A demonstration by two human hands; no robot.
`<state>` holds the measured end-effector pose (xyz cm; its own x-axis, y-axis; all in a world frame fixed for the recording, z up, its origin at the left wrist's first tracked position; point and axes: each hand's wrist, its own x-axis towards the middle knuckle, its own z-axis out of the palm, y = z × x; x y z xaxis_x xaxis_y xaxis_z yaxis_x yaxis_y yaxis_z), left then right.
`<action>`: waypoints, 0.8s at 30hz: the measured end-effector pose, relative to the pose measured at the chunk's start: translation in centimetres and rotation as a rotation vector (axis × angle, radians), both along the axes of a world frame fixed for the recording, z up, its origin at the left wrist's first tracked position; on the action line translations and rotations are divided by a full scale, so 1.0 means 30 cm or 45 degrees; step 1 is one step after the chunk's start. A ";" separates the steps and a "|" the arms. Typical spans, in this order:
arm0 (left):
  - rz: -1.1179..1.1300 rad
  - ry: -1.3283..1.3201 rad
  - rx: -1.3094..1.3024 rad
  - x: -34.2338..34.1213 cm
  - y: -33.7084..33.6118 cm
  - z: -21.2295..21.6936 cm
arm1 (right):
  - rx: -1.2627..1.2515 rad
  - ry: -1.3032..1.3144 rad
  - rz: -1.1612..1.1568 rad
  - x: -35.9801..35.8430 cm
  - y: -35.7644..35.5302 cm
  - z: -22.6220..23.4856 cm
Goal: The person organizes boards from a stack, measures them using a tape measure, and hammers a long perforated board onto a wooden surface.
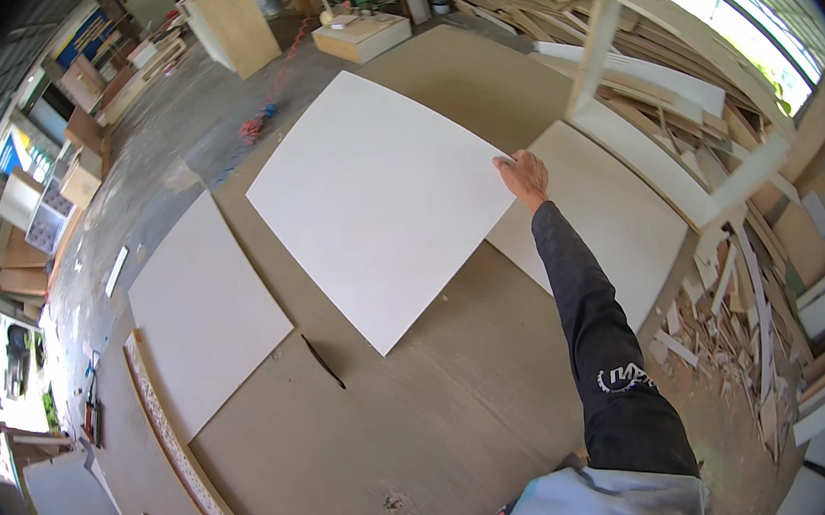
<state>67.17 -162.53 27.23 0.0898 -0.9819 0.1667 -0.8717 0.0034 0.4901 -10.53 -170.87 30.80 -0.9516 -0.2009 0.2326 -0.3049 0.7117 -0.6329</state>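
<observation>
1. White board (381, 200): a thin, smooth, four-cornered sheet with a matte face, at the centre of the scene. One corner points near, and its right corner overlaps part of another sheet in view.
2. Right hand (525, 180): closed on the white board at its right corner. The forearm wears a dark fabric sleeve (582, 290) with a pale printed mark. The left hand is out of view, so its state cannot be told.
3. Left sheet (212, 314): flat, pale grey and smooth, apart from the white board.
4. Right sheet (618, 206): pale and flat, partly hidden by the forearm and the white board.
5. Brown surface (382, 442): broad, dull and scuffed, beneath the sheets. A slim, dark, curved strip (323, 362) lies between the left sheet and the white board's near corner.
6. Long strip (177, 453): narrow, with a speckled upper face, at near left.
7. Frame (747, 172): pale, open and angular, at right, beside a heap of splintered wood scraps (730, 315).
8. Far side: a boxy, pale cabinet (232, 25), a low wooden box (364, 36) and a tangled red cord (256, 128) on the grey floor (162, 173).
</observation>
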 end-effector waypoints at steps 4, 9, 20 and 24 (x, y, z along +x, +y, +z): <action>-0.174 0.267 -0.016 -0.081 0.019 -0.013 | 0.113 -0.153 -0.172 0.058 0.313 0.148; -0.457 1.089 0.397 -0.403 -0.016 -0.047 | 0.062 -0.091 -0.446 0.012 0.927 0.126; -1.052 0.811 1.001 -1.180 0.316 -0.066 | -0.051 -0.222 -0.237 -0.217 1.694 -0.262; -0.834 1.037 1.138 -1.377 0.490 -0.055 | -0.400 -0.438 -0.268 -0.267 1.767 -0.331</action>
